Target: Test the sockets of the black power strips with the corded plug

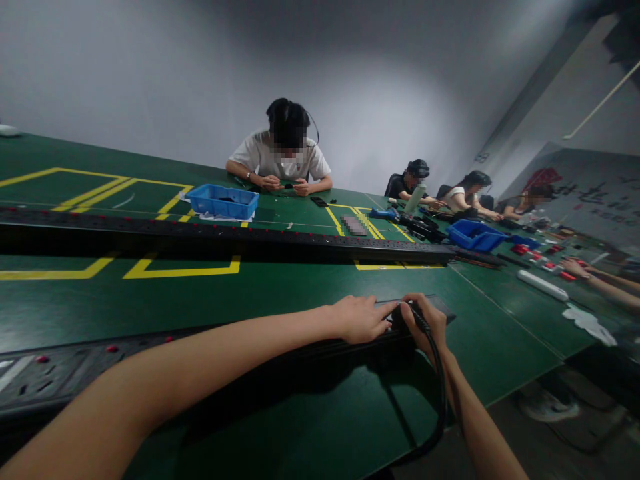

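Observation:
A long black power strip (75,373) with red buttons or lights lies along the near side of the green table, running from the lower left to my hands. Over its right end rests my left hand (360,320), its fingers stretched towards my right. My right hand (426,321) is closed round a thick black cable (441,407) at that end, thumb and fingers bent. From there the cable loops down past the table edge. Both hands hide much of the place where the cable meets the strip.
Across the table (300,287) lies a second black strip (280,245). Behind it stand a blue basket (223,203) and a phone-like slab (354,225). A person (285,157) sits opposite; several others work to the right near a blue bin (475,237) and a white bar (543,285).

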`<move>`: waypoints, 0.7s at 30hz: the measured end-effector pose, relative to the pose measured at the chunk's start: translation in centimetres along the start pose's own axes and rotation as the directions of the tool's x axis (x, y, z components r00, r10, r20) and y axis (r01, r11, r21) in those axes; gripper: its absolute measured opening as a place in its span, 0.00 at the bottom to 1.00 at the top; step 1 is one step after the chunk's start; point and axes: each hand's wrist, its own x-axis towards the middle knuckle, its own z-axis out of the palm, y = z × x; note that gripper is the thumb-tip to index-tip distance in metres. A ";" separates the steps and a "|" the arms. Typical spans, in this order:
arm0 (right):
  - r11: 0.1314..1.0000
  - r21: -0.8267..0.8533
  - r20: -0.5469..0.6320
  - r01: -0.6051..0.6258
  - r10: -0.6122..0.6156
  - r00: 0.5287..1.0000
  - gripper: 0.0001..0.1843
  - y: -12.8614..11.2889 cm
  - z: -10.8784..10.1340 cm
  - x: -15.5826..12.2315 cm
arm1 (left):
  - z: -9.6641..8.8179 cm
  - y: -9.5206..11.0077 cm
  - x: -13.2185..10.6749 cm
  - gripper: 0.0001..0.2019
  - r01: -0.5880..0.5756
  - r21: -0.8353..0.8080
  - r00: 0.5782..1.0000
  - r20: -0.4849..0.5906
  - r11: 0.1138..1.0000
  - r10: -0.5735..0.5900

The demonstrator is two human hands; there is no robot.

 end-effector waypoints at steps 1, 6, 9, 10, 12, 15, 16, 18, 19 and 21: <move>1.000 0.008 0.001 -0.002 0.002 1.000 0.11 0.0 0.0 0.0 | 0.0 0.0 0.0 0.27 0.001 0.000 1.000 0.001 1.000 -0.001; 0.998 0.063 -0.010 -0.021 0.022 1.000 0.11 -0.3 0.0 0.1 | -0.1 0.0 -0.1 0.27 0.005 -0.002 1.000 0.003 1.000 -0.005; 0.992 0.117 -0.045 -0.045 0.050 0.998 0.11 -0.6 -0.1 0.0 | 0.0 0.0 0.0 0.27 0.004 -0.003 1.000 0.002 1.000 -0.004; 0.989 0.137 -0.080 -0.060 0.071 0.994 0.11 -0.6 -0.2 -0.1 | 0.0 0.0 0.0 0.27 0.003 -0.005 1.000 0.001 1.000 -0.003; 0.978 0.177 -0.208 -0.108 0.144 0.967 0.14 -0.6 -0.4 -0.4 | 0.0 0.0 0.0 0.27 0.003 -0.008 1.000 -0.001 1.000 -0.003; 0.951 0.245 -0.427 -0.190 0.282 0.859 0.18 -0.2 -0.9 -0.6 | 0.1 -0.1 0.0 0.28 0.005 -0.013 1.000 -0.007 1.000 -0.005; 0.940 0.269 -0.469 -0.208 0.317 0.824 0.18 0.0 -1.1 -0.5 | 0.1 0.0 0.0 0.28 0.006 -0.016 1.000 -0.009 1.000 -0.007; 0.924 0.306 -0.495 -0.231 0.362 0.790 0.18 0.1 -1.2 -0.4 | 0.1 0.0 0.0 0.28 0.012 -0.020 1.000 -0.013 1.000 -0.012; 0.918 0.318 -0.484 -0.236 0.372 0.792 0.18 0.0 -1.2 -0.3 | 0.1 0.1 -0.1 0.28 0.017 -0.021 1.000 -0.013 1.000 -0.018; 0.914 0.329 -0.421 -0.239 0.368 0.829 0.16 -0.4 -1.1 -0.1 | 0.0 0.1 -0.1 0.29 0.034 -0.021 0.999 -0.013 0.999 -0.035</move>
